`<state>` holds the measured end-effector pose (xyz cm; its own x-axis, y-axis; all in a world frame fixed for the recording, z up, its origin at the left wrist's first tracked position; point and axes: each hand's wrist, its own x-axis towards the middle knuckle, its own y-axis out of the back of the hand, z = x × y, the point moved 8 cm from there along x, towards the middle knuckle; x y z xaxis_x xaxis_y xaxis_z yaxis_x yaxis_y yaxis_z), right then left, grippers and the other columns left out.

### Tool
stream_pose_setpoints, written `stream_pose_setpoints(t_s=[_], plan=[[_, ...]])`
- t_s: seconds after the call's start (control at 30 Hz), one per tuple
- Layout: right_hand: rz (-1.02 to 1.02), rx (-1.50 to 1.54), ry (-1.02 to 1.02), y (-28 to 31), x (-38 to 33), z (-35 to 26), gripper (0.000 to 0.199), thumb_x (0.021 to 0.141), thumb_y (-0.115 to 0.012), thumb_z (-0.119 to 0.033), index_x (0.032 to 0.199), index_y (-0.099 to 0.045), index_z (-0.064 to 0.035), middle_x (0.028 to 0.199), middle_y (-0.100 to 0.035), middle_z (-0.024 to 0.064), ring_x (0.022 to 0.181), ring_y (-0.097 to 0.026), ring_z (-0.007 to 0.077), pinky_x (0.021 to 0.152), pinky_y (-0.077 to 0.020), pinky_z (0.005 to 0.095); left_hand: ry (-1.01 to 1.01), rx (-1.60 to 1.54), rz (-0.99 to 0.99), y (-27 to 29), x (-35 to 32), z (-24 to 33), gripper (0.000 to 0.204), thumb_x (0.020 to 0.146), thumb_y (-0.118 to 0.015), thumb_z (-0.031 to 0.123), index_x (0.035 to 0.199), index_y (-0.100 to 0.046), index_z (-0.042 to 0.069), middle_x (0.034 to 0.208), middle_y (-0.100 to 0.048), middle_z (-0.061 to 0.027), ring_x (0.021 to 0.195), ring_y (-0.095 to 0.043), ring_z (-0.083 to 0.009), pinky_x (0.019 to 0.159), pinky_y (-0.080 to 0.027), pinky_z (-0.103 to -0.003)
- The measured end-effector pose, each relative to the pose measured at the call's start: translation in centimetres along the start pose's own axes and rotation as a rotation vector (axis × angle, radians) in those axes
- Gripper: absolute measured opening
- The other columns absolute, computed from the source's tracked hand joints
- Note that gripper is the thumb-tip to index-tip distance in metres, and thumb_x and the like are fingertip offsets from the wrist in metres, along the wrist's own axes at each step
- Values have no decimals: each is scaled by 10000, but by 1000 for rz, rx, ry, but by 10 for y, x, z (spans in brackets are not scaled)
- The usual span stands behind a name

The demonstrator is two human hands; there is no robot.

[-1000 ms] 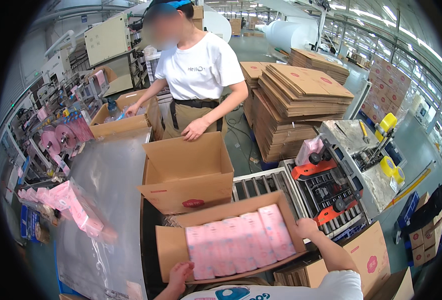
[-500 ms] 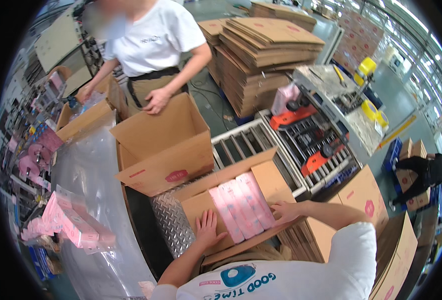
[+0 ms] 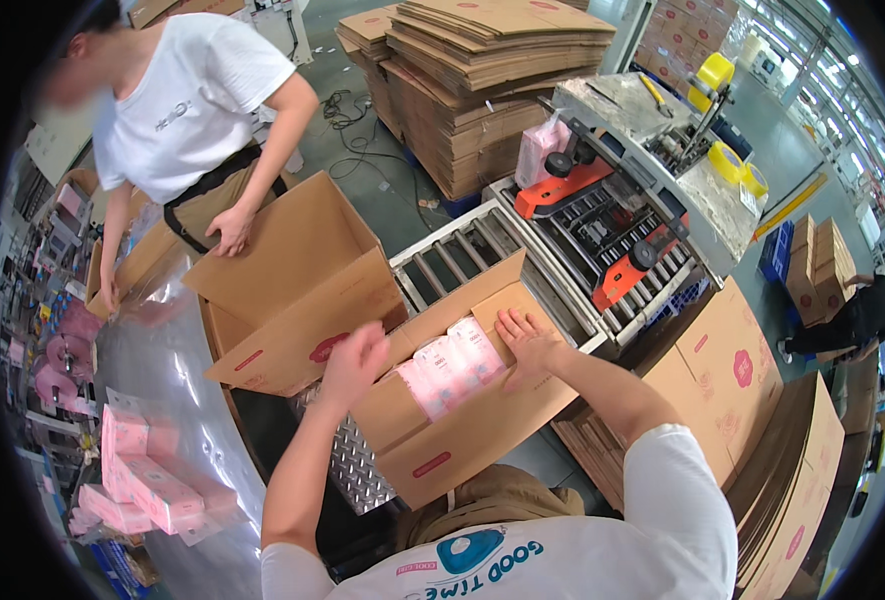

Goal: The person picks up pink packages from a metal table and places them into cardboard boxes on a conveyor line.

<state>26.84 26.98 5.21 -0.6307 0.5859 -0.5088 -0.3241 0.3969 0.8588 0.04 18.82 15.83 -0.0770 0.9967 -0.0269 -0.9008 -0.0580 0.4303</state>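
A brown carton (image 3: 467,430) stands in front of me with its top open. Inside lies a row of pink-and-white soft packs (image 3: 450,372), partly hidden by the near side of the carton. My right hand (image 3: 528,343) rests on the folded-in right end flap (image 3: 510,302), its fingers spread. My left hand (image 3: 358,362) is raised above the carton's left end; motion smears its fingers. Along the far side, a long flap (image 3: 432,325) stands up. Just beyond is a second open carton (image 3: 297,315), touched at its edge by a co-worker's hand (image 3: 230,230).
A roller conveyor (image 3: 452,255) leads right to a machine with orange guides (image 3: 572,190). Flat cartons are stacked behind (image 3: 482,110) and at my right (image 3: 732,370). Pink packs (image 3: 157,490) lie on a metal table (image 3: 177,370) at left. A co-worker (image 3: 192,110) stands beyond.
My left hand has lifted off the left end flap. My right hand has moved onto the right end flap. The carton's near side has tipped up, covering more of the packs. The co-worker leans left.
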Motion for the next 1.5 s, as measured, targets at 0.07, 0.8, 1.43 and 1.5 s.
stream_pose_setpoints(t_s=[0.07,0.8,1.43,1.5], plan=[[-52,-63,11,-5,8,0,1285,530,-721,-659,1435,-96,5,1514,-47,168,1404,-41,298,1133,-94,414,-175,135,161,2,41,14,391,867,-581,280,1114,-542,-22,985,-637,-193,917,-625,-297,802,-489,-353],[588,1952,-991,-128,-87,67,626,788,-699,-359,1228,-452,11,1176,-544,148,1010,-575,295,775,-480,566,42,540,178,-92,-139,-131,681,817,-583,367,1381,-338,74,1466,-183,-224,1338,-81,-484,1039,-126,-625],[797,128,-241,56,61,293,584,871,-466,-386,1317,-424,-11,1432,-340,133,1353,-268,255,1106,-122,499,-127,543,327,-241,196,-24,646,772,-671,384,1290,-477,50,1415,-309,-210,1315,-155,-487,1051,-226,-544],[870,170,-223,66,65,322,542,860,-496,-340,1286,-463,-6,1409,-376,141,1341,-292,265,1101,-154,496,-149,553,347,-254,216,-16,623,768,-668,389,1274,-495,69,1413,-320,-199,1308,-163,-498,1047,-228,-555]])
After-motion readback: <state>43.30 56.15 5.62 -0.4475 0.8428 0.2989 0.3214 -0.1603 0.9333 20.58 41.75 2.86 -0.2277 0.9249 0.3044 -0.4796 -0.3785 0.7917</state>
